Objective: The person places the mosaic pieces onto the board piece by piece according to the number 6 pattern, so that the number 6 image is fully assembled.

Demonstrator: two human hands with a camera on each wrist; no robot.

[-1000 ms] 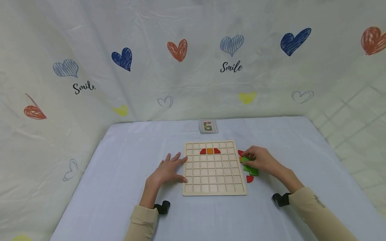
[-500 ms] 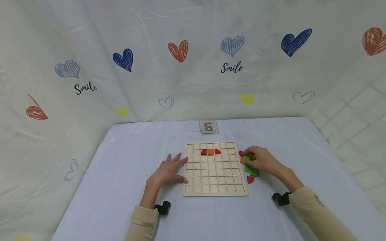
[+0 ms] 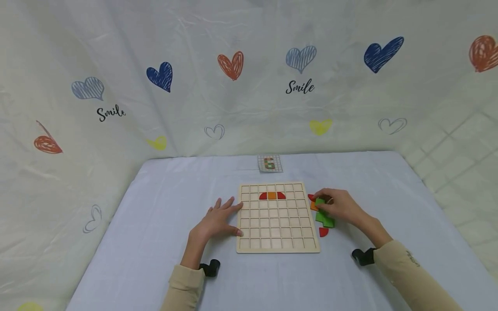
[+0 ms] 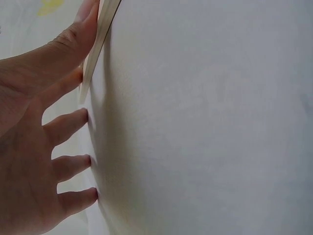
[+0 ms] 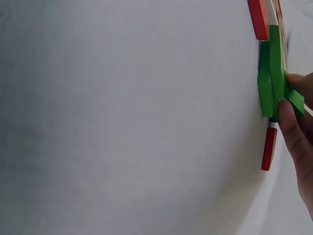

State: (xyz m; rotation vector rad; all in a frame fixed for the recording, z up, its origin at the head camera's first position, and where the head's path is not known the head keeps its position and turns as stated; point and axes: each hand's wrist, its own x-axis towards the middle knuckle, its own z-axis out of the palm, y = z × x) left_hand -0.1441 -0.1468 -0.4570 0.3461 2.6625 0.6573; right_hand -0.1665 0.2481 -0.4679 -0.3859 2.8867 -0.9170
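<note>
A light wooden grid board [image 3: 274, 220] lies on the table; near its far side an orange square tile [image 3: 272, 195] sits between two red quarter-round tiles. My left hand [image 3: 218, 220] has its fingers spread, with thumb and index finger touching the board's left edge. Right of the board, my right hand [image 3: 340, 207] pinches a green square tile [image 5: 295, 99] between thumb and fingers, tilted above a small pile. Other green tiles [image 5: 264, 88] lie overlapped under that hand. Close by are an orange tile [image 3: 314, 206] and two red tiles, one nearer [image 3: 324, 232], one farther [image 3: 311, 197].
A small printed card [image 3: 270, 163] with a coloured grid pattern lies behind the board, near the table's far edge. White cloth [image 3: 155, 216] covers the table. A pale sheet with hearts hangs behind it. Each wrist wears a black mount [image 3: 363, 257].
The green tile in my right hand has shifted slightly away from the board, and more of the orange tile shows. My left hand stays at the board's edge.
</note>
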